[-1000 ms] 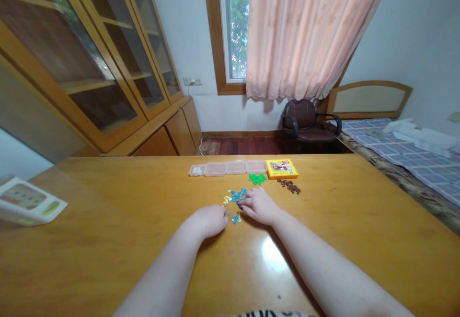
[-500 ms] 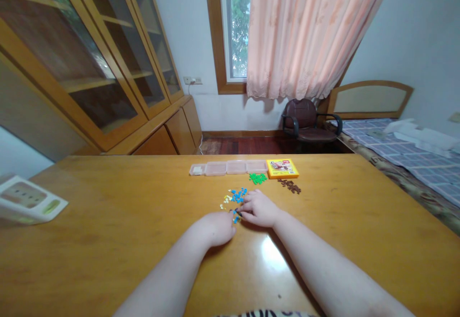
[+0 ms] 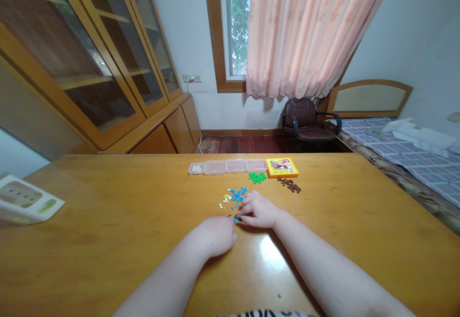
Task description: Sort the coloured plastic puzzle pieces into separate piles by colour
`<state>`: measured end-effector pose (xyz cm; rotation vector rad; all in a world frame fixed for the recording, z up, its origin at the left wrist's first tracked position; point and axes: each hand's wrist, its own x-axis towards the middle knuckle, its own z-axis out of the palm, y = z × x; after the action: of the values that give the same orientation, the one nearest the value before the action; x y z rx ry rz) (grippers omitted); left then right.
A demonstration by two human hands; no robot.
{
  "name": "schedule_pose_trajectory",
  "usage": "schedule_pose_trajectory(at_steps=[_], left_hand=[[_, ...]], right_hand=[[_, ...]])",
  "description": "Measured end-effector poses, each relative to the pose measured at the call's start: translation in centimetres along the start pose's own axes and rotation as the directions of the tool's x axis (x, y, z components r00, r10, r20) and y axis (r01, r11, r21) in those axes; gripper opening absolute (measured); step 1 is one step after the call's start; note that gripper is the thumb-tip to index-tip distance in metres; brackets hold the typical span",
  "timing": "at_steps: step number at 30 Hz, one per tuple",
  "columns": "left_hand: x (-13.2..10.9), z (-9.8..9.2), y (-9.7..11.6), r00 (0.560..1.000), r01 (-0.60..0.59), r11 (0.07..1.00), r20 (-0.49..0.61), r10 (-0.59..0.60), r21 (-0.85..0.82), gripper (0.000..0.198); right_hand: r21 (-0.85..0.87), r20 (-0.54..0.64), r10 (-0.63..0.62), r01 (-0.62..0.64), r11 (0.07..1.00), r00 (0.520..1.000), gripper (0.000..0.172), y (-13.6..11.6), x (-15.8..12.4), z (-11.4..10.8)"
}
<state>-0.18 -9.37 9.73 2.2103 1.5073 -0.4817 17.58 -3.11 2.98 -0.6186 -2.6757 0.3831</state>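
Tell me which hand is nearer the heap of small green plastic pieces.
Right. The right hand is just short of the green plastic heap, not touching it; the left hand is farther away, closer to the person and leftward.

Right grip [image 3: 259, 210] beside blue pieces [image 3: 237, 196]

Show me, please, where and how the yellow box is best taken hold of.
The yellow box lies flat, so probably grip its right edge, coming from the right: a transparent tray sits at its left end, brown pieces near its front edge.
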Motion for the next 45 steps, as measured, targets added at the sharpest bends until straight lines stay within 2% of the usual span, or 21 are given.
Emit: schedule_pose_trajectory(at_steps=[5, 9, 12, 18, 28, 34, 40, 45], left_hand=[[-0.1, -0.1, 0.3, 0.997, 0.077, 0.997, -0.010, -0.077, 0.015, 0.041], [-0.5, 0.2, 0.6, 1.000, -0.007, 1.000, -0.003, 0.007, 0.020, 0.042], [-0.5, 0.6, 1.0, 0.998, -0.054, 0.998, 0.025, 0.053, 0.027, 0.044], [0.1, 0.7, 0.9, 1.000, -0.028, 0.999, 0.015, 0.027, 0.021, 0.054], [1.1, 0.3, 0.1, 1.000, 0.018, 1.000, 0.010, -0.018, 0.022, 0.063], [0.8, 0.6, 0.1, 0.998, -0.057, 0.998, 0.017, 0.057, 0.015, 0.058], [1.4, 0.4, 0.0, 1.000, -0.016, 0.999, 0.008, 0.016, 0.032, 0.060], [1.0, 0.2, 0.0, 1.000, 0.023, 0.999, 0.002, -0.023, 0.032, 0.060]], right_hand=[[-0.096, 0.007, 0.124, -0.123, 0.988, 0.992, 0.028, -0.2, 0.2, -0.2], [-0.132, -0.037, 0.200, -0.204, 0.970, 0.979, 0.030, 0.0, 0.1, -0.3], [-0.121, -0.053, 0.165, -0.171, 0.978, 0.985, 0.034, 0.3, 0.0, -0.3], [-0.063, -0.044, 0.067, -0.070, 0.996, 0.997, 0.037, 0.5, -0.1, 0.3], [-0.097, -0.121, 0.135, -0.147, 0.984, 0.984, 0.046, 0.9, -0.2, 0.4], [-0.111, -0.152, 0.160, -0.177, 0.978, 0.975, 0.045, 1.2, -0.2, 0.6], [-0.097, -0.159, 0.164, -0.180, 0.979, 0.974, 0.046, 1.3, -0.2, 0.9], [-0.087, -0.146, 0.146, -0.160, 0.983, 0.978, 0.045, 1.0, -0.2, 0.4]])
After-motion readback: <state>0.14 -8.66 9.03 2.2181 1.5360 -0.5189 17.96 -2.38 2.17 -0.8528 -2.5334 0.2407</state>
